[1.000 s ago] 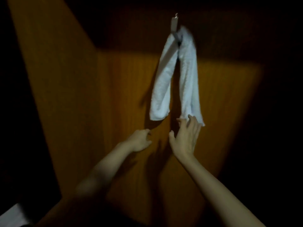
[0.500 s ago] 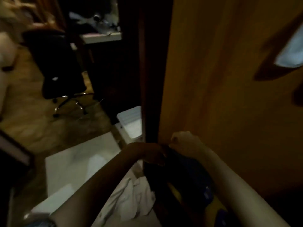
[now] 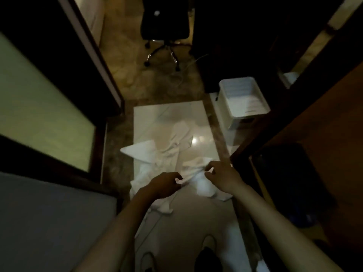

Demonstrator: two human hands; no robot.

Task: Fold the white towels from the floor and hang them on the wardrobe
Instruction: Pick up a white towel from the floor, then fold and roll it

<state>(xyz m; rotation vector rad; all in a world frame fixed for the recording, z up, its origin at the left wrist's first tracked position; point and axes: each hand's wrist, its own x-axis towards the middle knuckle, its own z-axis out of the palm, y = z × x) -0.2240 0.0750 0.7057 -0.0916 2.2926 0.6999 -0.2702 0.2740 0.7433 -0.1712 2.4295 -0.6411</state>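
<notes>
In the head view, your left hand [image 3: 164,184] and right hand [image 3: 223,176] reach down side by side over the white towels [image 3: 169,154], which lie crumpled on the pale floor tile [image 3: 198,114] directly ahead of both hands; each hand has loosely curled fingers and grasps nothing. The nearest bunched fold lies between the hands and just under the right fingertips [image 3: 206,169]. The heap's long axis runs away from you toward the white bin [image 3: 243,95], so the right hand is the nearer one.
</notes>
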